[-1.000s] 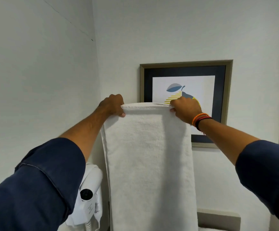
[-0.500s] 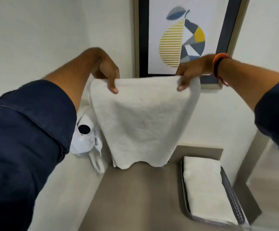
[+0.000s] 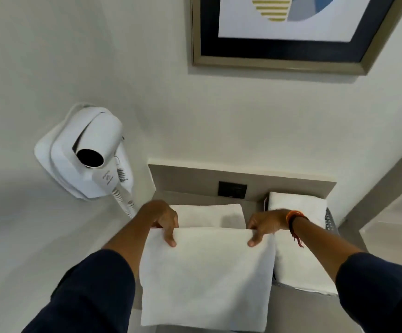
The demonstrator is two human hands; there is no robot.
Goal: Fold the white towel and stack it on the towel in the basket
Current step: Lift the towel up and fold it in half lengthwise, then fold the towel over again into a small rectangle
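Observation:
The white towel hangs in front of me over the grey counter, doubled over, its far part lying flat on the counter behind my hands. My left hand pinches its upper left corner and my right hand pinches its upper right corner, thumbs on the near face. To the right, a second folded white towel lies in a dark wire basket, partly hidden by my right forearm.
A white wall-mounted hair dryer with a coiled cord hangs at the left. A framed picture is on the wall above. A black wall socket sits on the grey backsplash behind the counter.
My hands have brought the towel down from in front of the picture to the counter, folding it over. The view has tilted downward, bringing the basket closer.

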